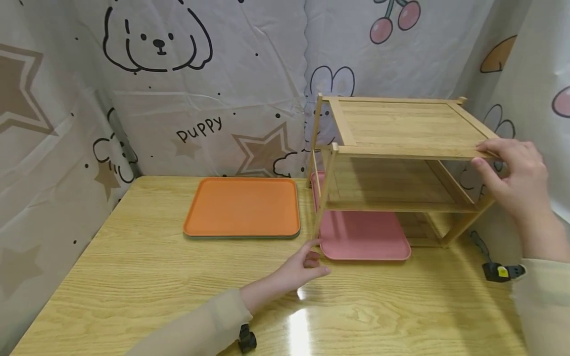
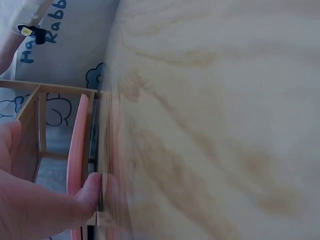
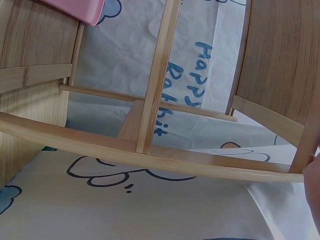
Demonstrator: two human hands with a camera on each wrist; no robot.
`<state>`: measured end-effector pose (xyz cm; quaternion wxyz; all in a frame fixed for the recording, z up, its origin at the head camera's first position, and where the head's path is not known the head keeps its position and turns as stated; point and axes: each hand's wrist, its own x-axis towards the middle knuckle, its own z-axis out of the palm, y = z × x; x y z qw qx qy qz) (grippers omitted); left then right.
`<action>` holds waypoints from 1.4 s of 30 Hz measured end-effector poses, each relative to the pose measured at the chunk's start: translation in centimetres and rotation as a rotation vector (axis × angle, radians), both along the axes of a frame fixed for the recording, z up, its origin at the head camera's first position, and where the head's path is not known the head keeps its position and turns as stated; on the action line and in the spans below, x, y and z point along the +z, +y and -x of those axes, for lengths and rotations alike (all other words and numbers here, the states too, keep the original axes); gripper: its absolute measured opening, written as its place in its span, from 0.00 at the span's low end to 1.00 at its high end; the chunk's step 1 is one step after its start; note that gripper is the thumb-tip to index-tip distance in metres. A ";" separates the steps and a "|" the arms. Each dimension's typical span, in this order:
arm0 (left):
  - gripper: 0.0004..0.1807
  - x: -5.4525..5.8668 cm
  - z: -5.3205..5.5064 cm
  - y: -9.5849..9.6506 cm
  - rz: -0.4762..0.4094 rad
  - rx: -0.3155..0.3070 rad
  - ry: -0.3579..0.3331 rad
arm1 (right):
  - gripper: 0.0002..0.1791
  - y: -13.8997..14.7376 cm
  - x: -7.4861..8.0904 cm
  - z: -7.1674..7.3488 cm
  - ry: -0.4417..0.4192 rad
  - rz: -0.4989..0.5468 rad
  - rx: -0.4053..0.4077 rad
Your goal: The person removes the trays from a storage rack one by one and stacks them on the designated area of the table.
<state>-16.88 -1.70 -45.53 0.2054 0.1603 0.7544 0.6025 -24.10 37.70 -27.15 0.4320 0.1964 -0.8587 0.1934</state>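
Note:
A light wooden shelf rack [image 1: 405, 151] with stacked tiers stands on the right of the table. My right hand [image 1: 518, 173] grips its top front right corner, fingers over the upper board and thumb at the front edge. In the right wrist view only a sliver of that hand shows beside the frame. A pink tray [image 1: 365, 237] lies low in the rack, its front rim jutting out and its middle hidden by the shelf above. My left hand [image 1: 300, 267] reaches to the rack's front left leg, index finger extended to its foot near the tray corner, thumb held apart.
An orange tray [image 1: 242, 207] lies left of the rack, with a darker rim showing beneath it. Patterned cloth [image 1: 249, 89] hangs behind and at both sides of the wooden table [image 1: 178, 282]. The rack's right side stands close to the cloth.

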 end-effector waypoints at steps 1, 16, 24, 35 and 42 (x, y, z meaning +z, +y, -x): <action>0.40 -0.1 0.1 0.3 -0.007 -0.001 -0.005 | 0.24 0.0 0.0 0.0 -0.003 0.000 -0.001; 0.28 -0.3 1.7 2.9 0.002 0.038 -0.028 | 0.26 0.1 0.0 0.2 0.036 0.008 0.003; 0.21 -0.2 1.9 2.9 0.046 0.027 -0.055 | 0.26 0.0 0.1 0.0 0.011 -0.002 0.003; 0.11 -0.2 1.8 2.4 0.079 -0.002 -0.061 | 0.25 0.2 0.0 -0.1 -0.005 -0.010 -0.003; 0.08 -0.4 1.2 1.9 0.109 -0.017 -0.060 | 0.25 0.1 0.0 0.0 0.002 -0.007 -0.003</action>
